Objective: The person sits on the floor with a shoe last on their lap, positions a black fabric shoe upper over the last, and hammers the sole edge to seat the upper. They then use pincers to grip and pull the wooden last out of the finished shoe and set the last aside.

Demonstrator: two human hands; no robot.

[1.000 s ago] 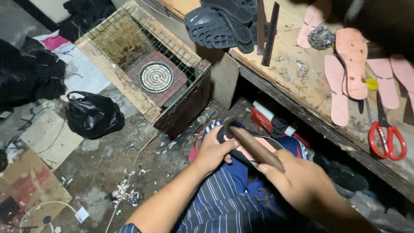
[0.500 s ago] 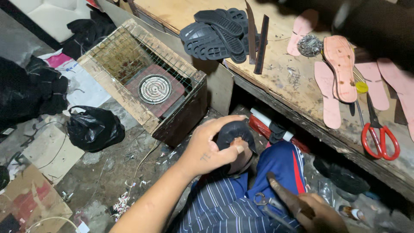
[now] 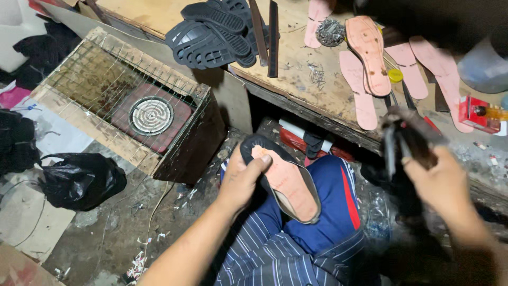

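While the shoe rests on the knee, these conditions apply:

Shoe: unfinished shoe (image 3: 283,182) lies sole-up on the person's blue-clad knee, below the front edge of the tabletop (image 3: 296,79); a pink insole board fills its middle, with the dark upper wrapped round the rim.
Left hand: left hand (image 3: 241,180) is closed on the heel end, thumb on top of the board, fingers under.
Right hand: right hand (image 3: 439,180) is raised clear of the shoe, to its right, and closed round a tool (image 3: 402,140); the tool is blurred, with dark handles and a metal part, and its kind cannot be told.
Progress, done: judged from the shoe, the upper is already pulled over the board round the heel and the far side.
Progress, left: no outsole is on the shoe; black outsoles (image 3: 211,32) lie stacked at the tabletop's back left, so soling looks not yet done.
Tabletop stock: pink insoles (image 3: 370,53) lie along the right half, some overlapping; a small red box (image 3: 473,111) sits near the right edge.
Crate: a wooden crate (image 3: 174,153) stands on the floor, left of the knee, its open top covered with wire mesh; inside lies a red heater with a round coil (image 3: 151,115).
Bag: a black bag (image 3: 79,180) sits tied on the floor, near the crate's front corner; contents hidden.
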